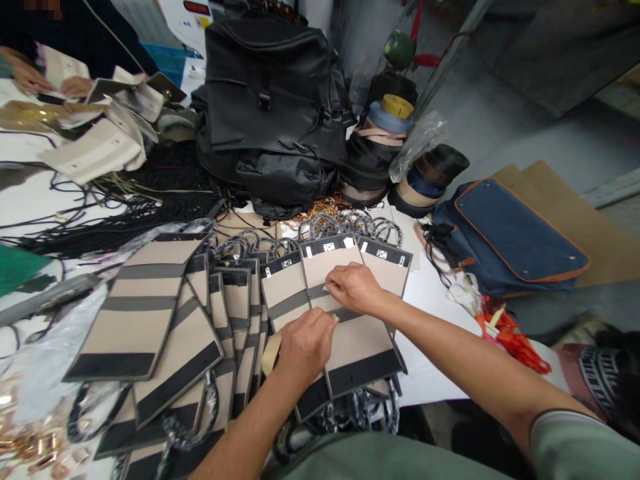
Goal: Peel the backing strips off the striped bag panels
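Note:
My left hand (306,341) is closed over the middle of a beige bag panel (360,350) with grey and black bands. Its thumb and finger are pinched, and what is between them is too small to name. A curved yellowish-beige piece (271,352) shows beside that hand; whether it is held I cannot tell. My right hand (354,288) is pinched above the same panel's upper part, with a tiny pale bit at the fingertips. White labels (329,247) lie on the panel's black top band. Wrapped handles (383,408) stick out below.
More panels (133,327) with handles are piled at left. Behind stand a black backpack (273,100), stacked ribbon rolls (385,127) and a blue bag (520,230). Black cords (115,200) and gold-coloured fittings (37,440) lie leftward. Another person's hands (30,77) handle pale pieces.

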Available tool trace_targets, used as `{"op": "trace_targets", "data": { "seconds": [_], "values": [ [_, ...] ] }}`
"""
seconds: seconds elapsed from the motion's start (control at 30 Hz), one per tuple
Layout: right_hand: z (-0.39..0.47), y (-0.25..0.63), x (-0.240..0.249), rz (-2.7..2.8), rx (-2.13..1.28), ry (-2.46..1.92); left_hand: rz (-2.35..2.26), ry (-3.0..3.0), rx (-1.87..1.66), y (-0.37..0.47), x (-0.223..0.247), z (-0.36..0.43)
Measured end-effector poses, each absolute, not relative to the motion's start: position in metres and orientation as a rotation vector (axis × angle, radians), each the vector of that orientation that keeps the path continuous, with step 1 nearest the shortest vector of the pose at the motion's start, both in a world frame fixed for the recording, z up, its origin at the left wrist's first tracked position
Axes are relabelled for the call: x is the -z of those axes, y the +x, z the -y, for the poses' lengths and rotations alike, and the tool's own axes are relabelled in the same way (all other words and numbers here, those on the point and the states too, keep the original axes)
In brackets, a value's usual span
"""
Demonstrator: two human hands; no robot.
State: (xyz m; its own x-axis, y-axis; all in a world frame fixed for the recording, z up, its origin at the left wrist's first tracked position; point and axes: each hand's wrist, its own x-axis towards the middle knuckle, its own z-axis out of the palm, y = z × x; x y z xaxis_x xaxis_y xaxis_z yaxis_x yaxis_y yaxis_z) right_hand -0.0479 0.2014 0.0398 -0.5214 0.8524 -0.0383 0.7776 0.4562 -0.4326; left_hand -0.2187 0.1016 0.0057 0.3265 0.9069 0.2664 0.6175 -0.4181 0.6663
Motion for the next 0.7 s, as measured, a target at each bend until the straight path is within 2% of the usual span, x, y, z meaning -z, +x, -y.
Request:
{"op": "trace_targets", "data": {
  "seconds": [0.17, 0.33, 0.47, 0.6, 0.7],
  "values": [
    [-0.266, -0.040, 0.000, 2.025, -0.813, -1.660, -1.271, 1.688, -0.813, -0.199, 0.025, -0.100],
    [-0.292, -0.048, 0.014, 2.057, -0.518, -1.908, -1.308, 1.405, -0.730, -0.193, 0.050, -0.103],
    [-0.286, -0.054, 0.023, 2.093, -0.293, -1.901, -1.344, 1.367, -0.769, -0.194, 0.056, -0.104],
    [-0.287, -0.049, 0.034, 1.974, -0.264, -1.840, -1.281, 1.224, -0.927, -0.196, 0.058, -0.105],
    [-0.292, -0.042, 0.033, 1.910, -0.341, -1.768, -1.304, 1.015, -0.909, -0.205, 0.050, -0.104]
  ]
}}
